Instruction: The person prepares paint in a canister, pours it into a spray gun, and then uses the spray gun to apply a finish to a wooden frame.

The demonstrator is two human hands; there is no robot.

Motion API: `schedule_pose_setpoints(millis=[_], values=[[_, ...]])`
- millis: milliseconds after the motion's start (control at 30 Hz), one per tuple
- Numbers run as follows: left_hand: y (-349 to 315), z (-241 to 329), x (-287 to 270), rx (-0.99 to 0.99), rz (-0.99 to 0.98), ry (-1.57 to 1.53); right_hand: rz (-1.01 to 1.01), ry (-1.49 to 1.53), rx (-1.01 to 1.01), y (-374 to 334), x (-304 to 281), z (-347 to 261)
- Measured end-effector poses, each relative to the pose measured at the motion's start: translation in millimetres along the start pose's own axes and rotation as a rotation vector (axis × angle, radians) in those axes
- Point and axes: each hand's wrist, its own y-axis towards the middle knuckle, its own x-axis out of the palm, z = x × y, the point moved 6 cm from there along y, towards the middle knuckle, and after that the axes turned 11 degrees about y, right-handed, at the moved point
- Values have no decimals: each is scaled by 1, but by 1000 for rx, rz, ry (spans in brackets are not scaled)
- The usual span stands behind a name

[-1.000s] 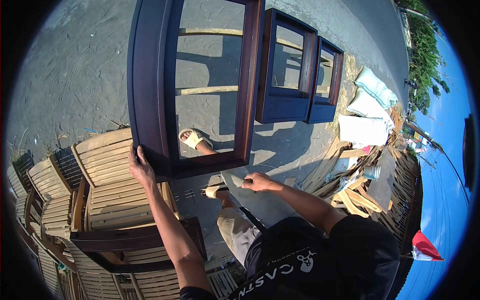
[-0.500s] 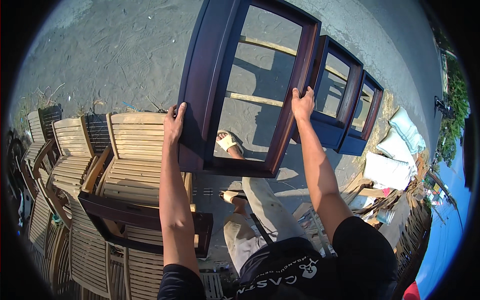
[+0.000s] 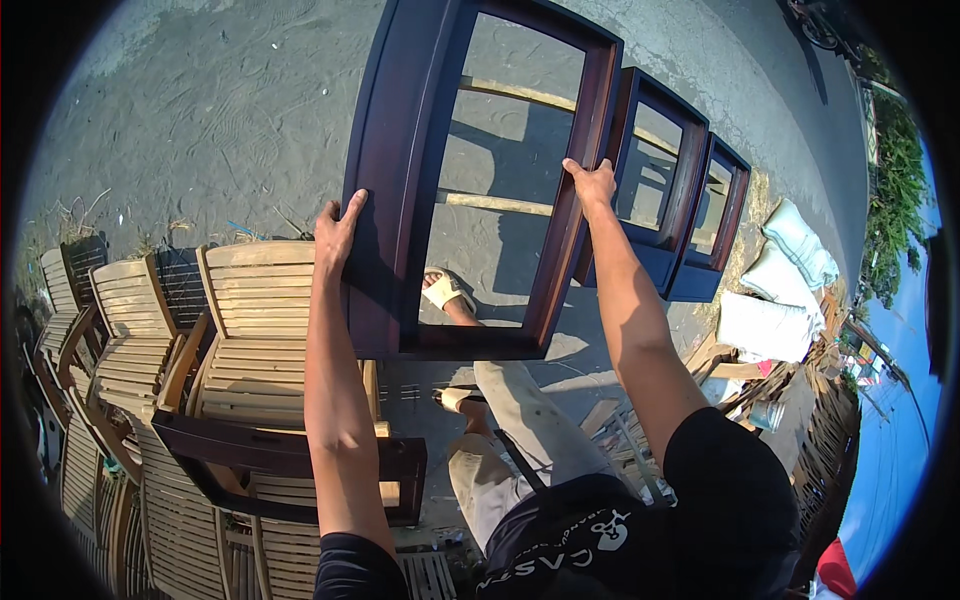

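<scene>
A large dark reddish-brown wooden frame (image 3: 385, 190) with an open rectangular middle stands tilted in front of me. My left hand (image 3: 337, 232) grips its left edge, thumb along the front and fingers curled at the side. On the opposite rail, my right hand (image 3: 592, 186) is closed round the wood, thumb toward the opening. Just to the right are two similar dark frames, a middle one (image 3: 655, 245) and a farther one (image 3: 697, 283). Through the openings, pale wooden bars (image 3: 495, 203) show on the ground beneath.
Slatted wooden chairs (image 3: 262, 300) crowd the left side, and another dark frame (image 3: 240, 440) lies across them beside my left forearm. White sacks (image 3: 765, 325) and scrap wood (image 3: 720, 370) are piled at right. My sandalled foot (image 3: 447, 290) is below the held frame.
The held frame and both hands sit slightly farther left in the view, as do the other frames and sacks. Both grips stay the same. A motorcycle now shows at the top right.
</scene>
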Motion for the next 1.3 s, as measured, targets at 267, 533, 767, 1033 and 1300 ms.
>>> schedule_pose_setpoints(millis=[267, 533, 767, 1033, 1300], values=[[-58, 26, -26, -47, 18, 18, 2, 59, -79, -21, -13, -11], [-253, 131, -82, 113, 222, -151, -138, 551, 28, -32, -142, -16], [-392, 207, -99, 408, 420, -234, -304, 824, 58, -59, -202, -24], [-447, 220, -123, 609, 454, -120, -413, 1091, -20, -87, -210, -8], [-411, 214, -148, 665, 405, -144, -233, 1072, -21, -123, -284, -8]])
